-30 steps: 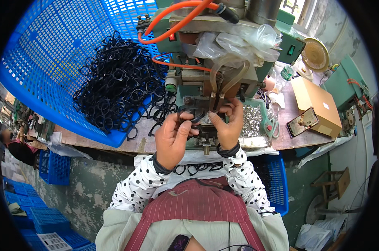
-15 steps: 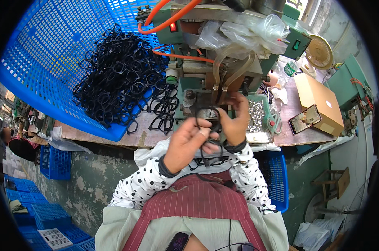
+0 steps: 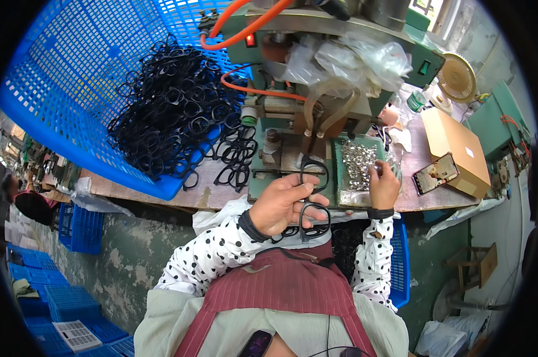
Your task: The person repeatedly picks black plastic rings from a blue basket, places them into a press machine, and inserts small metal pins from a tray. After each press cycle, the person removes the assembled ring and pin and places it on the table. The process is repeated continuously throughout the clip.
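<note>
My left hand (image 3: 282,205) grips a black eyeglass frame (image 3: 326,177) between thumb and fingers, in front of the green bench machine (image 3: 272,149). One rim of the frame stands up near the machine's metal block and the other hangs toward my lap. My right hand (image 3: 385,189) is at the right side of a shallow tray (image 3: 353,200) of small shiny metal parts (image 3: 358,162). Its thumb and fingertips are pressed together, and what they pinch, if anything, is too small to make out. Two tubes (image 3: 320,125) run down to the machine's working point.
A big blue basket (image 3: 61,128) heaped with black eyeglass frames (image 3: 174,113) tilts over the table's left. Several more frames (image 3: 236,157) lie beside it. On the right are a phone (image 3: 435,174) leaning on a cardboard box (image 3: 456,146), and a blue crate (image 3: 401,262) below.
My right hand has left the machine and moved right to the parts tray, its fingertips now together. My left hand still holds the eyeglass frame, now slightly farther right and in plain sight.
</note>
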`<action>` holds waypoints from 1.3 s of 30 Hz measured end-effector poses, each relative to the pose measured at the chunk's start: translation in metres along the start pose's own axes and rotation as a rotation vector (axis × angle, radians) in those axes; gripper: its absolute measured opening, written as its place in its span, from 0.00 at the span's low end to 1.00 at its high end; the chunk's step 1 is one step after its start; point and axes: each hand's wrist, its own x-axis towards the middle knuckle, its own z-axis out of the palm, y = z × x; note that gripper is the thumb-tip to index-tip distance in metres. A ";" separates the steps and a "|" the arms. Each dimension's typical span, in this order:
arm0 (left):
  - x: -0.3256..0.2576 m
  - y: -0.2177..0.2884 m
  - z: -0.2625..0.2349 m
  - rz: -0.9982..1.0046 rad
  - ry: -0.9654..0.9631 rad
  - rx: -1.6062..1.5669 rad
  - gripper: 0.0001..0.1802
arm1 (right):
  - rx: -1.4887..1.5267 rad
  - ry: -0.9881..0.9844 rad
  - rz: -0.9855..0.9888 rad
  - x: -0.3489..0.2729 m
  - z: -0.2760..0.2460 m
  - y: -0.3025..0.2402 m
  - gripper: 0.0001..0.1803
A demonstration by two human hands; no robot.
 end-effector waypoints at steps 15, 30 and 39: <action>-0.011 -0.005 -0.064 0.318 0.311 1.201 0.13 | 0.261 0.232 -0.116 -0.008 0.032 0.018 0.06; 0.044 0.004 -0.179 0.938 0.988 1.614 0.13 | 0.200 0.166 -0.133 -0.012 0.031 0.011 0.08; 0.001 0.043 -0.148 0.751 0.676 0.329 0.09 | 0.534 0.102 -0.068 -0.007 0.018 -0.041 0.06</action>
